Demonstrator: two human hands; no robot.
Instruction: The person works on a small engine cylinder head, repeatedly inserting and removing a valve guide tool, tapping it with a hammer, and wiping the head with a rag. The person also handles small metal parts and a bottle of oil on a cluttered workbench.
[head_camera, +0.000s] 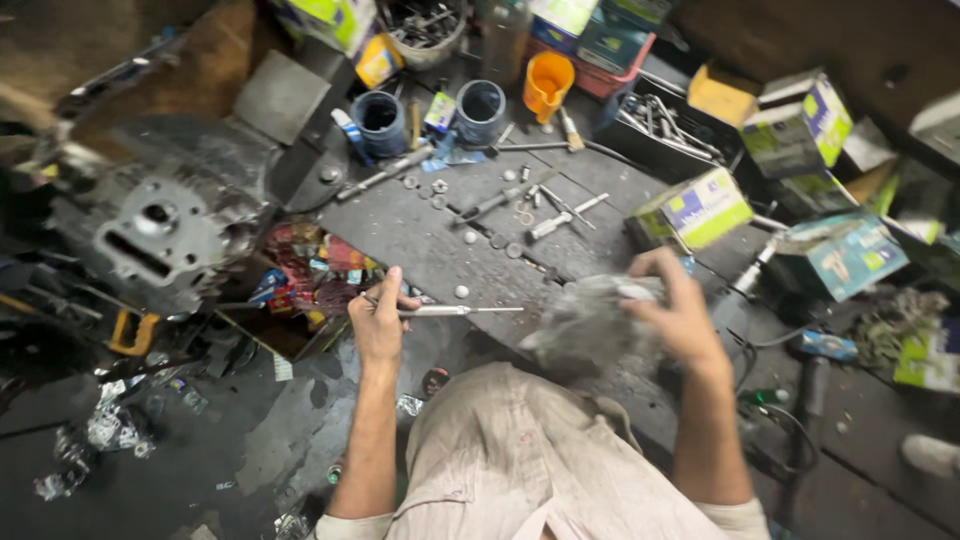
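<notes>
Your left hand (378, 318) is closed around the handle of a slim metal tool (455, 311), thumb on top and fingers curled under it. The tool is thin and silvery, with a thicker grip and a narrow shaft that points right, level, toward your other hand. It hangs just above the near edge of the dark, greasy workbench (420, 235).

Your right hand (680, 318) is clamped over a grey rag (585, 325), with the fingers wrapped across its top. The rag is crumpled and bulky; whether anything is wrapped inside it cannot be told. It sits at the near edge of the workbench, right of the tool's tip and just apart from it.

Both forearms reach forward from your body, the left wrist straight, the right wrist bent inward over the rag.

On the bench beyond: loose washers and bolts (470, 200) near the middle, two blue-grey cylindrical sleeves (380, 122) and an orange cup (548, 84) toward the far edge, green and white cartons (700, 208) at the right edge. A grey engine casing (165, 235) sits off the left edge.
</notes>
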